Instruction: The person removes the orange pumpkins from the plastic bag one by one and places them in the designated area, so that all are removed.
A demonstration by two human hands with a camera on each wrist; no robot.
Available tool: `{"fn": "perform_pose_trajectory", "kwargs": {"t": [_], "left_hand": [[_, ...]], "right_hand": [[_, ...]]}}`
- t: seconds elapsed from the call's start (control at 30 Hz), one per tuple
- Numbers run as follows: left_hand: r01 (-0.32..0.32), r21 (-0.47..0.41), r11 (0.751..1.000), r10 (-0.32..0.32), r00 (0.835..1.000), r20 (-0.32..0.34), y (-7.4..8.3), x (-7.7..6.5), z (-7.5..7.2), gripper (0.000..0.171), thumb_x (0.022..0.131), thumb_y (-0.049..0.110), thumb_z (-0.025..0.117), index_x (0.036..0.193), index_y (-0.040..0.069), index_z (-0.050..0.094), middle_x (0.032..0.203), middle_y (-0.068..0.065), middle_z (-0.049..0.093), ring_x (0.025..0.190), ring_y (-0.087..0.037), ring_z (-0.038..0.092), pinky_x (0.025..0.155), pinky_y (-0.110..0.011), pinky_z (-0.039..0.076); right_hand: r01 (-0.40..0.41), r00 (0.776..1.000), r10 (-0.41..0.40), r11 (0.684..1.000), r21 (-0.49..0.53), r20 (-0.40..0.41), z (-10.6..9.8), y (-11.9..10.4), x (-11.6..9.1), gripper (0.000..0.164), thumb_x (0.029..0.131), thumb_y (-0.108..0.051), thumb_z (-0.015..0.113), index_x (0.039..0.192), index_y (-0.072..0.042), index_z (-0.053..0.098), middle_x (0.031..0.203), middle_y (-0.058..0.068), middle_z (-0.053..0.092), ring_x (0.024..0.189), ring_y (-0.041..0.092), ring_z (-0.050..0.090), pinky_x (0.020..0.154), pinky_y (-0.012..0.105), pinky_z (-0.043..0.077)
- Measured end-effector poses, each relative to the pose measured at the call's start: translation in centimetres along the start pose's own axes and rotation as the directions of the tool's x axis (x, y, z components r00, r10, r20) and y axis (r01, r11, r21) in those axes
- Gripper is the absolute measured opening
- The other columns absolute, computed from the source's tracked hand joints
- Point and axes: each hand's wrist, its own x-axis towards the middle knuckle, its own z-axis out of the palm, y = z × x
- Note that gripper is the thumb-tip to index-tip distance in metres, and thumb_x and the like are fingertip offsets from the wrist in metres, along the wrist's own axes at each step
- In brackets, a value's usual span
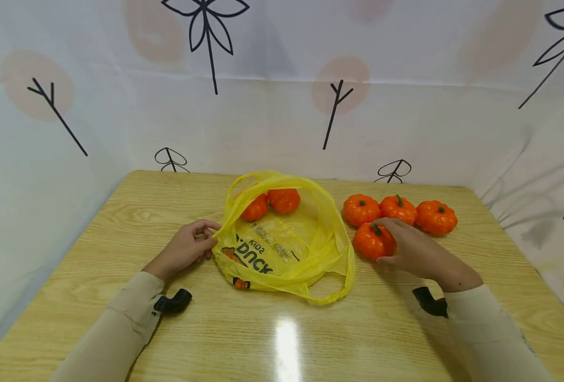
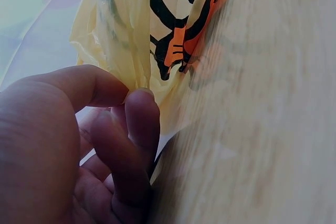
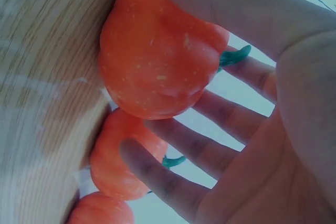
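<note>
A yellow plastic bag (image 1: 282, 276) lies with its mouth spread, two small orange pumpkins (image 1: 284, 201) inside at the back. At its left edge my left hand (image 1: 188, 248) pinches the rim between thumb and forefinger; the left wrist view shows the gathered plastic (image 2: 126, 35) at the fingertips. To the right of the bag, my right hand (image 1: 408, 249) holds an orange pumpkin (image 1: 372, 242) with a green stem. In the right wrist view the thumb lies on one side of that pumpkin (image 3: 157, 51) and the fingers reach round the other, so part of it is hidden.
Behind the right hand, three more pumpkins (image 1: 436, 218) stand in a row on the wooden table (image 1: 205, 339). One bag handle (image 1: 331, 294) droops toward the front. A patterned white cloth (image 1: 272, 127) hangs along the table's back edge.
</note>
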Motion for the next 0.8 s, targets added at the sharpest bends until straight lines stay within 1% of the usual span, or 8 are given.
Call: {"fn": "perform_pose_trajectory", "kwargs": {"t": [0.33, 0.43, 0.5, 0.6, 0.67, 0.8], "left_hand": [[-0.001, -0.006, 1.000, 0.001, 1.000, 0.000, 0.0, -0.1, -0.1, 0.036, 0.100, 0.021, 0.062, 0.133, 0.007, 0.055, 0.096, -0.012, 0.055, 0.070, -0.019, 0.062, 0.054, -0.030, 0.049], [-0.005, -0.007, 1.000, 0.005, 1.000, 0.002, 0.1, -0.1, -0.1, 0.036, 0.100, 0.021, 0.062, 0.133, 0.007, 0.055, 0.096, -0.012, 0.055, 0.070, -0.019, 0.062, 0.054, -0.030, 0.049], [-0.008, -0.006, 1.000, 0.008, 1.000, 0.002, 0.1, -0.1, -0.1, 0.036, 0.100, 0.022, 0.062, 0.133, 0.008, 0.055, 0.096, -0.012, 0.054, 0.070, -0.019, 0.062, 0.054, -0.030, 0.049], [-0.014, -0.008, 1.000, 0.014, 1.000, 0.002, 0.1, -0.1, -0.1, 0.036, 0.100, 0.022, 0.062, 0.133, 0.008, 0.055, 0.096, -0.013, 0.054, 0.070, -0.019, 0.062, 0.054, -0.030, 0.049], [-0.017, -0.011, 1.000, 0.017, 1.000, 0.000, 0.1, -0.1, -0.1, 0.036, 0.100, 0.022, 0.062, 0.133, 0.008, 0.055, 0.096, -0.013, 0.054, 0.069, -0.019, 0.062, 0.054, -0.030, 0.048], [-0.017, -0.010, 1.000, 0.017, 1.000, -0.011, 0.0, 0.0, -0.1, 0.038, 0.100, 0.026, 0.061, 0.134, 0.010, 0.054, 0.098, -0.012, 0.055, 0.069, -0.019, 0.063, 0.053, -0.030, 0.049]], "right_hand": [[-0.009, 1.000, 0.009, 1.000, -0.007, -0.006, 0.0, 0.2, 0.3, 0.076, 0.077, -0.017, 0.086, 0.140, -0.002, 0.047, 0.141, 0.026, 0.053, 0.126, 0.045, 0.054, 0.103, 0.063, 0.043], [-0.012, 1.000, 0.012, 1.000, -0.007, 0.000, -0.1, 0.0, 0.2, 0.077, 0.077, -0.018, 0.086, 0.141, -0.002, 0.046, 0.142, 0.026, 0.052, 0.128, 0.046, 0.052, 0.103, 0.064, 0.043], [-0.010, 1.000, 0.010, 1.000, -0.007, 0.008, -0.2, -0.1, 0.0, 0.078, 0.078, -0.020, 0.086, 0.142, -0.001, 0.046, 0.145, 0.028, 0.048, 0.130, 0.048, 0.049, 0.104, 0.065, 0.042], [-0.003, 1.000, 0.003, 1.000, -0.004, 0.012, -0.3, -0.3, -0.1, 0.077, 0.081, -0.025, 0.084, 0.144, -0.002, 0.045, 0.150, 0.029, 0.042, 0.135, 0.051, 0.043, 0.105, 0.066, 0.039], [0.001, 1.000, -0.001, 1.000, 0.002, 0.001, -0.5, -0.5, -0.2, 0.073, 0.086, -0.029, 0.080, 0.145, -0.003, 0.045, 0.152, 0.029, 0.038, 0.137, 0.052, 0.039, 0.106, 0.068, 0.037], [0.028, 0.997, -0.027, 1.000, 0.006, -0.075, -0.7, -1.3, -0.2, 0.059, 0.094, -0.031, 0.071, 0.143, -0.006, 0.048, 0.154, 0.026, 0.035, 0.140, 0.052, 0.032, 0.107, 0.070, 0.033]]}}
